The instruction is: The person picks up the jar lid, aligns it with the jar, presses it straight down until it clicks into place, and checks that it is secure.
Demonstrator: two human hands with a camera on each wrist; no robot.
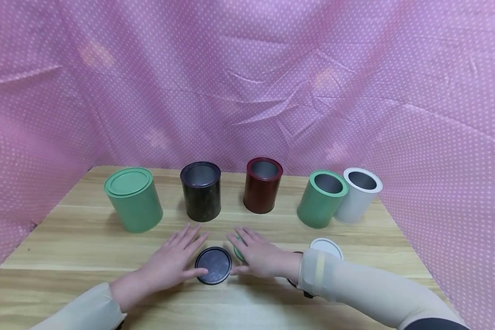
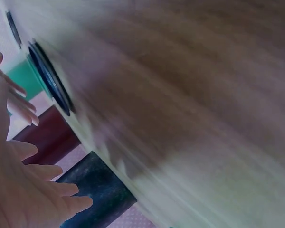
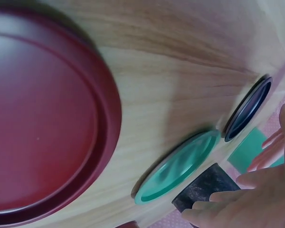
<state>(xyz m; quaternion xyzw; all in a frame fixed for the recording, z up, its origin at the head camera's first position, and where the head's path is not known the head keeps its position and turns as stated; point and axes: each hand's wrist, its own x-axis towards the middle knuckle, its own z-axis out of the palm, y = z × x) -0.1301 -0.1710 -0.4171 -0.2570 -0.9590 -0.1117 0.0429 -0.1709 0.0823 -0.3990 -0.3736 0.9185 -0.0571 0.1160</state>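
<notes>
My left hand (image 1: 174, 262) is spread flat with straight fingers, its thumb overlapping the black lid (image 1: 217, 268) in the head view. Over the green lid (image 3: 180, 166) hovers my right hand (image 1: 261, 255), fingers straight and pointing forward; it covers most of that lid from above. Neither hand holds anything. A dark red lid (image 3: 42, 118) lies below the right wrist, mostly hidden by the forearm in the head view. Beside it, a white lid (image 1: 327, 246) shows past the sleeve.
Along the back stand a lidded green can (image 1: 138, 211), an open black can (image 1: 203, 201), an open dark red can (image 1: 261, 195), an open green can (image 1: 317, 209) and an open white can (image 1: 350, 206). A pink dotted cloth (image 1: 247, 91) encloses the wooden table (image 1: 57, 266).
</notes>
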